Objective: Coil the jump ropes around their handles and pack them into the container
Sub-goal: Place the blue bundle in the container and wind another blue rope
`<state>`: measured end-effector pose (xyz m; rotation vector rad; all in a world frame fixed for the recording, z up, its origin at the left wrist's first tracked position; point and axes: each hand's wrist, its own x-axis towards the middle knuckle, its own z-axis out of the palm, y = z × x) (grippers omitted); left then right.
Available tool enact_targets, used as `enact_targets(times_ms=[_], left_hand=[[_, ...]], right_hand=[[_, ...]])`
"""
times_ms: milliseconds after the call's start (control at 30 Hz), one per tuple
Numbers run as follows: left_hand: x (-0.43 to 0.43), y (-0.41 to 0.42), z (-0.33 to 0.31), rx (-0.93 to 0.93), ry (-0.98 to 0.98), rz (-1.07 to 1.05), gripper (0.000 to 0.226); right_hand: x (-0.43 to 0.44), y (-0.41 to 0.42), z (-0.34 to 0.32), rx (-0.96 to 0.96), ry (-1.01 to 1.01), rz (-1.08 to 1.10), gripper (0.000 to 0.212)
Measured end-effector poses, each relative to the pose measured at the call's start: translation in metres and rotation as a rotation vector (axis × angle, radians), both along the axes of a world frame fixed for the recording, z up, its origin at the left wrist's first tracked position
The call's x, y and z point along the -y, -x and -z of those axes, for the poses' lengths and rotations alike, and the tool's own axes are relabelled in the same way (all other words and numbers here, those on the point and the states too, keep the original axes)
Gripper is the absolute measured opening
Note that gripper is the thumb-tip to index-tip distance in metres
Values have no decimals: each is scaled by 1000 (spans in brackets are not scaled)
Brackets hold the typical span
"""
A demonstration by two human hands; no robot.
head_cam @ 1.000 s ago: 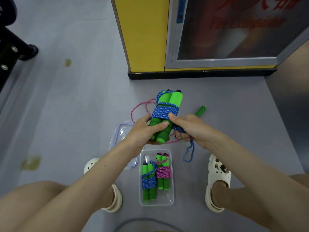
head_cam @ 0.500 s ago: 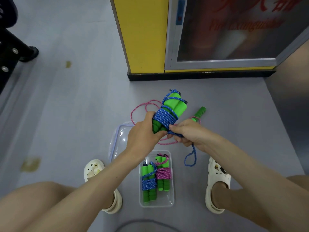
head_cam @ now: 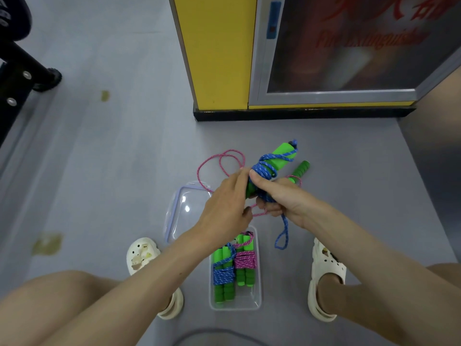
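Note:
I hold a blue jump rope [head_cam: 268, 168] coiled round its paired green handles above the floor, tilted up to the right. My left hand [head_cam: 225, 208] grips the lower handle ends. My right hand [head_cam: 280, 197] pinches the blue cord against the handles, and a short loop of it [head_cam: 282, 237] hangs below. A pink rope [head_cam: 219, 162] with a green handle [head_cam: 300, 168] lies loose on the floor behind. The clear container [head_cam: 258, 283] between my feet holds a blue-wound bundle [head_cam: 223, 275] and a pink-wound bundle [head_cam: 245, 260].
The container's clear lid [head_cam: 182, 211] lies on the floor to the left of it. A yellow post and a fire extinguisher cabinet [head_cam: 336, 58] stand ahead. Black equipment [head_cam: 22, 71] is at the far left. My white clogs [head_cam: 324, 275] flank the container.
The bundle has tilted further to the right and turned in my hands. My right hand has closed in over the coils, and the hanging blue loop has grown shorter.

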<state>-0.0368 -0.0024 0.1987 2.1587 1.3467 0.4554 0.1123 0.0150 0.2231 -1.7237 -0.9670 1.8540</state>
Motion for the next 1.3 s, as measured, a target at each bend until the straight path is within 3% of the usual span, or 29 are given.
enact_targets(times_ms=[133,367,467,567,767,933,1033,1133,1300], left_hand=[[-3,-4,-5,220,235,-5,74],[-12,-3,-23,635,684,-404,50],[-13,1,-23,709,891,-419,44],[-14,4,-23,699,890,-384,42],[-15,5,-24,633,800,-418,64],[-16,7,-27,606,865,-424,73],[-15,6,-28,696,936,-421,86],[-15,6,-33,803,1027,-363,65],[-18,7,-30,863,1059,-413,51]], right_hand=[[0,-1,0,21,-6,36,39],[-4,-1,-2,-52,6,103,33],[-4,-1,-3,-46,-3,75,35],[-3,-3,-5,-24,-13,17,38],[1,-5,-11,-1,-63,-50,36],[0,-6,-11,8,-81,-101,40],[-1,-8,-13,-11,-100,-72,37],[0,-6,-12,-27,-131,-82,36],[1,-6,-7,31,-163,-124,50]])
